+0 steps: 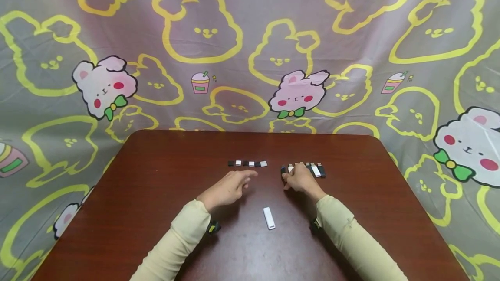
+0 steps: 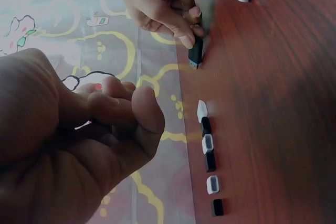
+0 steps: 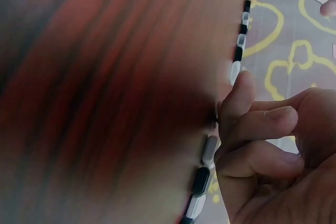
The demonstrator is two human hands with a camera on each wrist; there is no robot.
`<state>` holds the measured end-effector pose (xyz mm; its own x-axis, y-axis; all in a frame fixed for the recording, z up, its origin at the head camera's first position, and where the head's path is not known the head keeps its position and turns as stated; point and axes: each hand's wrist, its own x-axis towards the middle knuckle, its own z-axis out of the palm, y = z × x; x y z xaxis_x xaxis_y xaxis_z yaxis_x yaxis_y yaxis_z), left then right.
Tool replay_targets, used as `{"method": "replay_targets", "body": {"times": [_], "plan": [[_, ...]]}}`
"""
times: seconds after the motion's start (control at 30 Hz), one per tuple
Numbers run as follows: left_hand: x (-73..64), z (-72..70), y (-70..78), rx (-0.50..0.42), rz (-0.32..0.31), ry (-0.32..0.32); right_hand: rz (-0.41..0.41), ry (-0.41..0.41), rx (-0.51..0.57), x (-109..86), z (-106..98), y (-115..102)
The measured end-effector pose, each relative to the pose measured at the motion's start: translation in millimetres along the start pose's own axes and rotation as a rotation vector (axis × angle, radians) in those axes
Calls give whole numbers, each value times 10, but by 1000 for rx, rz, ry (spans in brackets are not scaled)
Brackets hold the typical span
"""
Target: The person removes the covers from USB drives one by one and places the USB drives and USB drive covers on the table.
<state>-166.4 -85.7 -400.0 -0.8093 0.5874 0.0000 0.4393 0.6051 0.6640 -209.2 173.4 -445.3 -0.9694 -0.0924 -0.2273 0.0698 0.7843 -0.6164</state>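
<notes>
My right hand pinches a black USB stick at the left end of a row of black and white USB sticks. The stick's metal plug shows in the left wrist view; the fingers cover part of its body. My left hand hovers over the table with loosely bent fingers and holds nothing. Just beyond it lies a row of small caps, black and white by turns. In the right wrist view the curled fingers hide the pinched stick's body.
A white oblong stick lies by itself nearer the front, between the two forearms. Everything rests on a brown wooden table. A grey cloth with cartoon prints hangs behind the table's far edge.
</notes>
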Motion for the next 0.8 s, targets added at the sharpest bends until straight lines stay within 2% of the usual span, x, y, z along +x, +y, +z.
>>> {"method": "replay_targets", "body": {"times": [0.07, 0.2, 0.33, 0.53, 0.63, 0.8], "plan": [[9, 9, 14, 12, 9, 4, 30, -8, 6, 7, -7, 22], [43, 35, 13, 65, 76, 64, 70, -20, 5, 8, -26, 62], [127, 69, -14, 110, 146, 130, 65, -21, 0, -16, -59, 75], [326, 97, -23, 194, 132, 210, 10, -40, 49, -129, -119, 27], [440, 91, -2, 221, 140, 203, -4, -48, 58, -215, -158, -15], [654, 81, 25, 188, 130, 136, -23, -75, 81, -342, -189, -88]]}}
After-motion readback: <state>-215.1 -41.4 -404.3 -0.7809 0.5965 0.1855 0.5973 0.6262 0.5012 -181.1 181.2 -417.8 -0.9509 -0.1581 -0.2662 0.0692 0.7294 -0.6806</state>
